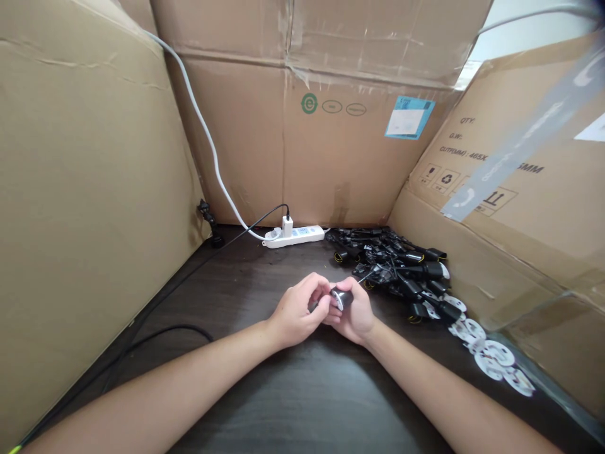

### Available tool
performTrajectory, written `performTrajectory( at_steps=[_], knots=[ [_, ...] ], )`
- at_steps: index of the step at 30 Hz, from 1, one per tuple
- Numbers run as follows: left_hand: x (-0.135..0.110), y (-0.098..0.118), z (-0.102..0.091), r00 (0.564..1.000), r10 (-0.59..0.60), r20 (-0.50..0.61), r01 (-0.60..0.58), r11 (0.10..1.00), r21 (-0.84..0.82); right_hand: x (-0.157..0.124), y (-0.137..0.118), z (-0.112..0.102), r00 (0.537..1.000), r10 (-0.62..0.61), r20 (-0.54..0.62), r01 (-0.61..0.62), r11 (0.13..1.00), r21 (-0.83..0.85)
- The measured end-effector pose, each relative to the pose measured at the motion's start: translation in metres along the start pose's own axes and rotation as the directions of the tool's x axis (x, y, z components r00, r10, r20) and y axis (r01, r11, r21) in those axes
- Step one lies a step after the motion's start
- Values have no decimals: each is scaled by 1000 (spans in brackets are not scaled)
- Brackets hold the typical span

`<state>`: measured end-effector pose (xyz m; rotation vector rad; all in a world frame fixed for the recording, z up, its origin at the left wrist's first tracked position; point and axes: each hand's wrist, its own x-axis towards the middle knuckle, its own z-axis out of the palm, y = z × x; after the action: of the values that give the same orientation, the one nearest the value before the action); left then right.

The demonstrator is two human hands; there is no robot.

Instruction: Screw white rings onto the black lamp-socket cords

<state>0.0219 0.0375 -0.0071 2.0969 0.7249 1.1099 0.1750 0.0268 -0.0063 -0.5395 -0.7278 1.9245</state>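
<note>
Black cylinder (345, 299), held in right hand (358, 316)

My cylinder (344, 298) looks smooth, kinda glossy; satiny wood-look tabletop (283, 397) at 6 o'clock, matt cardboard (248, 139) at 12.

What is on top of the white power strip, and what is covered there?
On the power strip sits a white adapter, a black cable in its top. Left of it is a pale plug. The strip's surface beneath both is covered.
</note>
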Motion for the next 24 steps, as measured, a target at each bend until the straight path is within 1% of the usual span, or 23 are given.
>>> performTrajectory(
  at_steps=[4, 8, 13, 19, 24],
  knots=[
    [0, 0, 1, 1000, -31, -6, 31, 999, 20, 0, 4, 2, 998, -42, -50, 42, 999, -3],
    [-1, 1, 0, 998, -56, 7, 56, 998, 15, 0, 5, 4, 998, -36, -59, 35, 999, -18],
    [0, 4, -2, 999, -35, 38, 33, 998, 48, 2, 6, 3, 996, -20, -86, 18, 999, -33],
    [2, 9, -4, 996, -54, 65, 43, 986, 161, 2, 7, 2, 995, -32, -93, 26, 998, -64],
    [2, 6, -5, 997, -20, 72, 10, 991, 131, 2, 8, 1, 996, -43, -77, 35, 995, -96]
  ],
)
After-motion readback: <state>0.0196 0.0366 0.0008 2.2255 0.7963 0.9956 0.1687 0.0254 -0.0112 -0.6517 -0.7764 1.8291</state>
